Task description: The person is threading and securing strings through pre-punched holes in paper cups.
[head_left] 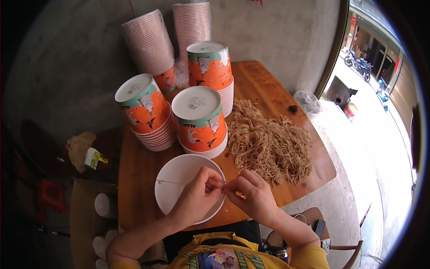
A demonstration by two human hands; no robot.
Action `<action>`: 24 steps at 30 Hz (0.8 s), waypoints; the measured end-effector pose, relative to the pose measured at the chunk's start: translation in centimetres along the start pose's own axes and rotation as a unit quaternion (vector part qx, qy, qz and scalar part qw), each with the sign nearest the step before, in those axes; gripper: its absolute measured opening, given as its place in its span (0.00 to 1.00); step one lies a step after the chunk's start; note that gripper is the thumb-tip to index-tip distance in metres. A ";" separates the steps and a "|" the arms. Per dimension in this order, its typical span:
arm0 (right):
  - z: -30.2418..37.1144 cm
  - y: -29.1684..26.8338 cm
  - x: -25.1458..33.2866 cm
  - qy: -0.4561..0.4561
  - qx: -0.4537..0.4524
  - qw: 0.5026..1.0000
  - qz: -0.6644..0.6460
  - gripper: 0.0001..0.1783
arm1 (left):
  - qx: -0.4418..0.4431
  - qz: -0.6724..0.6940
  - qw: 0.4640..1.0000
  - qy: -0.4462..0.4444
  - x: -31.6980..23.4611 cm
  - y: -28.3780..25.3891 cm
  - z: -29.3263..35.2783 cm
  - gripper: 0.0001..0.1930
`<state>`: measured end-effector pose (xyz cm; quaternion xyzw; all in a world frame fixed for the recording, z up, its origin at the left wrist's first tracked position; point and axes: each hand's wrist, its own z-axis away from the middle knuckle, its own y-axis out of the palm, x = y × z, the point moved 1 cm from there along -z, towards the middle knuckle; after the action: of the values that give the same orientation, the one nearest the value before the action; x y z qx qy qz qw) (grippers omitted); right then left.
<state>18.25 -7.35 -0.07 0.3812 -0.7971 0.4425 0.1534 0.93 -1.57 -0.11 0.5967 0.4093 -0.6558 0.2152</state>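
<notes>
A white paper bucket point(172, 199) stands mouth up at the table's near edge, close to my body. A thin tan twine point(168, 182) runs from a spot at its left rim across the opening to my fingers. My left hand point(200, 193) is closed in a pinch on the twine over the bucket's right side. Fingertip to fingertip with it, my right hand point(251, 193) pinches the twine at the right rim. The exact twine end between the fingers is too small to make out. Beyond my right hand lies a loose heap of tan twine point(271, 145).
Upside-down stacks of orange patterned paper buckets point(199, 119) stand behind the bucket. Tall wrapped bucket stacks point(148, 42) lean near the wall. All rest on a wooden table point(251, 74). A cardboard box point(83, 206) with white buckets sits at lower left; a wooden chair point(354, 251) at lower right.
</notes>
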 end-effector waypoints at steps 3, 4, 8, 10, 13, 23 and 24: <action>-0.1 0.1 0.0 -0.002 0.000 1.000 0.007 0.10 | 0.014 0.009 1.000 0.012 0.3 0.0 0.2 0.14; -0.1 0.2 0.0 -0.008 0.001 1.000 0.012 0.10 | 0.020 0.020 0.999 0.019 0.4 0.0 0.3 0.15; -0.2 0.3 0.1 -0.005 0.004 1.000 -0.001 0.10 | 0.030 0.031 0.999 0.009 0.7 -0.1 0.5 0.17; -0.3 0.3 0.2 -0.009 0.003 1.000 -0.004 0.10 | 0.032 0.048 0.998 0.008 0.8 0.0 0.4 0.17; -0.1 0.3 0.0 -0.008 0.005 1.000 0.002 0.10 | 0.036 0.051 0.998 0.006 0.5 0.1 0.1 0.19; 0.5 0.3 -0.2 -0.006 0.000 1.000 0.003 0.10 | -0.010 -0.133 0.983 0.129 -1.2 0.3 0.6 0.24; 0.4 0.3 -0.1 -0.005 -0.004 1.000 0.004 0.10 | -0.007 -0.106 0.988 0.110 -1.4 0.4 0.6 0.23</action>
<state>18.17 -7.56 -0.54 0.3797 -0.8013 0.4376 0.1492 1.16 -2.55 1.09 0.6169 0.4959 -0.6024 0.1026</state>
